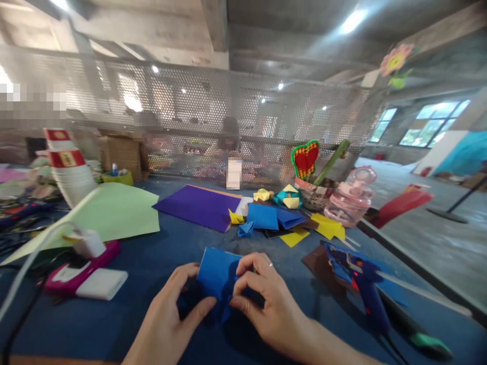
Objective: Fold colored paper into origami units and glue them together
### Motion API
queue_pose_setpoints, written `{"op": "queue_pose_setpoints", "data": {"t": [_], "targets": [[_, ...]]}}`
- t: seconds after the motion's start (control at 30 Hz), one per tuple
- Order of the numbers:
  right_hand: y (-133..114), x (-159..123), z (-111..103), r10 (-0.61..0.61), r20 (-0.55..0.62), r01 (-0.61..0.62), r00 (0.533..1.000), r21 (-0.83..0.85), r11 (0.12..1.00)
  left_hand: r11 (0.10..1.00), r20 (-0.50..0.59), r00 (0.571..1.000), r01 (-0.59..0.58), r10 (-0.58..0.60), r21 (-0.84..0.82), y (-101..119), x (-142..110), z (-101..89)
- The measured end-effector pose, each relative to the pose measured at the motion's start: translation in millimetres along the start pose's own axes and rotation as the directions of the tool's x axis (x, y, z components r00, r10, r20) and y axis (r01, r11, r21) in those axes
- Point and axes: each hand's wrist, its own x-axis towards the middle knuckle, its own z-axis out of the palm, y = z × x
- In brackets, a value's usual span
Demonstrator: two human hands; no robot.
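Note:
A small folded piece of blue paper (217, 271) is held up just above the dark blue table, between my two hands. My left hand (175, 299) grips its left side, thumb at the lower edge and fingers behind. On the right side, my right hand (266, 299) pinches the paper with thumb and fingers; a ring shows on one finger. Beyond the hands lie flat blue paper squares (262, 216), a small folded blue paper piece (246, 229) and a yellow folded piece (236, 217).
A blue glue gun (367, 289) lies at the right, near brown and blue sheets. To the left are a magenta power strip (81, 271), a pale green sheet (117, 213) and stacked paper cups (68, 167). Purple paper (198, 205) and a pink bottle (350, 200) stand farther back.

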Motion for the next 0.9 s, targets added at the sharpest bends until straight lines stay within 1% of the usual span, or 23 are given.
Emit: {"op": "queue_pose_setpoints", "data": {"t": [0.03,0.07,0.1,0.13,0.2,0.27,0.37,0.4,0.47,0.53,0.57,0.63,0.7,0.8,0.9], "targets": [[-0.4,0.2,0.9,0.003,-0.015,-0.003,1.0,-0.008,1.0,0.982,0.068,0.995,0.089,-0.079,-0.164,5.7,1.8,-0.2],[-1.0,0.6,1.8,0.004,-0.033,-0.005,0.999,-0.02,1.0,0.937,0.135,0.981,0.174,-0.139,-0.303,11.0,2.9,0.2],[-1.8,1.0,2.8,0.003,-0.052,-0.005,0.999,-0.035,0.999,0.882,0.179,0.969,0.23,-0.169,-0.412,15.7,3.3,1.1],[-2.8,1.4,3.8,-0.002,-0.071,-0.002,0.997,-0.05,0.999,0.83,0.198,0.964,0.256,-0.178,-0.495,19.4,3.2,2.6],[-5.1,2.8,5.5,-0.016,-0.094,0.008,0.995,-0.078,0.997,0.768,0.187,0.967,0.253,-0.175,-0.589,24.2,2.4,6.2],[-7.2,5.3,6.6,-0.021,-0.117,0.01,0.993,-0.092,0.996,0.74,0.173,0.966,0.26,-0.195,-0.62,26.9,2.0,9.2],[-8.9,12.6,6.0,0.025,-0.126,-0.032,0.992,-0.056,0.998,0.727,0.204,0.942,0.336,-0.267,-0.599,30.9,3.6,9.4],[-9.2,16.1,5.1,0.06,-0.095,-0.062,0.994,-0.027,0.998,0.731,0.212,0.936,0.352,-0.281,-0.585,32.5,4.6,8.1],[-10.0,23.9,2.8,0.144,0.018,-0.144,0.989,0.021,0.989,0.738,0.216,0.933,0.361,-0.289,-0.57,35.1,7.5,3.9],[-11.9,31.9,0.3,0.208,0.108,-0.212,0.972,0.026,0.977,0.715,0.222,0.93,0.366,-0.291,-0.596,35.8,11.4,-1.1],[-13.3,35.8,-1.0,0.219,0.133,-0.223,0.967,0.017,0.975,0.691,0.232,0.927,0.375,-0.296,-0.617,35.4,13.9,-3.5],[-16.2,43.3,-3.6,0.194,0.155,-0.197,0.969,0.006,0.98,0.642,0.26,0.917,0.398,-0.302,-0.656,33.7,20.2,-7.8],[-17.5,51.0,-6.9,0.137,0.172,-0.146,0.975,0.04,0.988,0.604,0.289,0.908,0.418,-0.304,-0.678,32.6,28.3,-11.1],[-11.2,63.3,-14.0,0.086,0.164,-0.116,0.983,0.177,0.977,0.58,0.336,0.9,0.436,-0.278,-0.688,35.1,44.5,-14.8],[5.8,73.2,-21.7,0.104,0.154,-0.15,0.983,0.323,0.934,0.593,0.389,0.89,0.45,-0.237,-0.668,41.5,64.0,-15.4]]}}
